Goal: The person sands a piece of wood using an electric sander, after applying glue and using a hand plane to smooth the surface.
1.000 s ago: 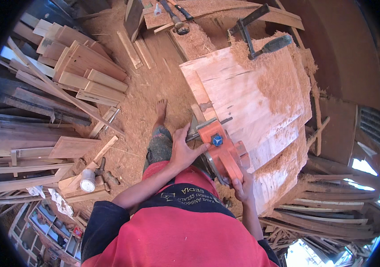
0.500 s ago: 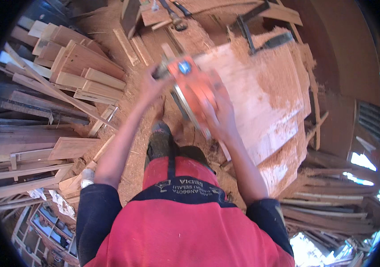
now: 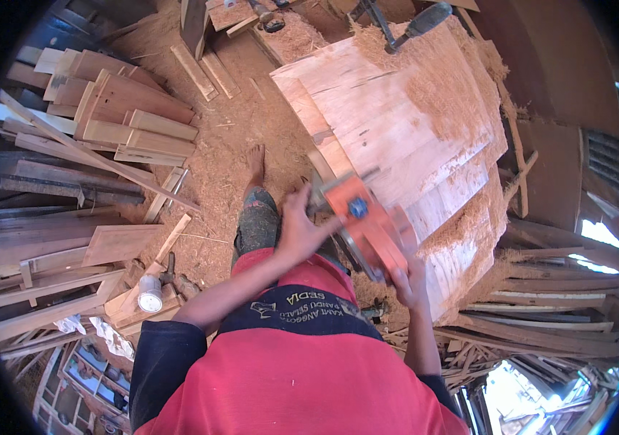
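Observation:
An orange electric planer with a blue front knob rests along the near edge of a pale wooden board. My right hand is wrapped round the planer's rear handle. At the tool's left side, my left hand grips near its front, thumb against the body and fingers by the dark side part. The planer hides part of that grip. Wood shavings lie thickly over the board's far right part. The planer's underside is out of sight.
A dark-handled tool lies on the shavings at the far end. Stacked planks fill the left side, with a white can near them. Thin wood strips pile up at the right. Sawdust covers the floor.
Both hands have brought the planer nearer to me and to the right, along the board's edge. More of the board's far left part now shows.

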The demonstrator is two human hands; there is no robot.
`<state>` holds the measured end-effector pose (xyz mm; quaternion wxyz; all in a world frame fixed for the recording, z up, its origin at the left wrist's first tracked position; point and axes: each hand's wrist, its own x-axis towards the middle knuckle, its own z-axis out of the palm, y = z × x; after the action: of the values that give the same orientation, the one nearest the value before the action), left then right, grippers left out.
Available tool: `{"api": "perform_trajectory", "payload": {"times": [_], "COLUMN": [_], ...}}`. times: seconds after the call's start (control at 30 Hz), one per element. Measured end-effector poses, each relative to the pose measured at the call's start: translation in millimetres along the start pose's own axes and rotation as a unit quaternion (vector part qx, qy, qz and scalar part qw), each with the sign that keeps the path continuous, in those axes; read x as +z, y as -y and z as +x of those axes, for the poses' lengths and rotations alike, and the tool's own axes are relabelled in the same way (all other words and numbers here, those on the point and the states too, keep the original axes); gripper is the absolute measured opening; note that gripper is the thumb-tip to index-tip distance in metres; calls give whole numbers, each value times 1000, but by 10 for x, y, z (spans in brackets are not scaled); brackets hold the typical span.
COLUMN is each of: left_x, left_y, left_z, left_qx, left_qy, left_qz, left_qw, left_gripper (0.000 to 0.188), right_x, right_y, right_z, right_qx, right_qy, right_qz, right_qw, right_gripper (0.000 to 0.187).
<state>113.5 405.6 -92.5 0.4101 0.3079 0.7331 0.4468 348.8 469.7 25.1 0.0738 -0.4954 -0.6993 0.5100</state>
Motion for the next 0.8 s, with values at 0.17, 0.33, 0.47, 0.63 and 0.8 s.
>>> {"api": "perform_trajectory", "payload": {"times": [0.17,0.33,0.47,0.63,0.8], "left_x": [3,-368,-649,-983,-1270], "left_y": [-27,-89,121,219,123], "left_z": [-76,451,942,1430,1735], "left_qx": [-17,-25,-2,-3,1], "left_qy": [23,5,-29,-23,-17], "left_qz": [16,-20,-3,-56,-61], "left_qw": [999,999,1000,998,998], "left_gripper": [104,104,104,94,96], "right_x": [-37,190,379,573,647], "right_y": [-221,134,524,797,1167], "right_z": [-147,430,1001,1468,1735], "right_qx": [-5,-17,-87,-98,-54], "right_qy": [8,11,1,41,49], "right_qz": [-12,4,-8,29,30], "right_qw": [1000,1000,996,994,997], "right_gripper": [71,71,69,57,52]}}
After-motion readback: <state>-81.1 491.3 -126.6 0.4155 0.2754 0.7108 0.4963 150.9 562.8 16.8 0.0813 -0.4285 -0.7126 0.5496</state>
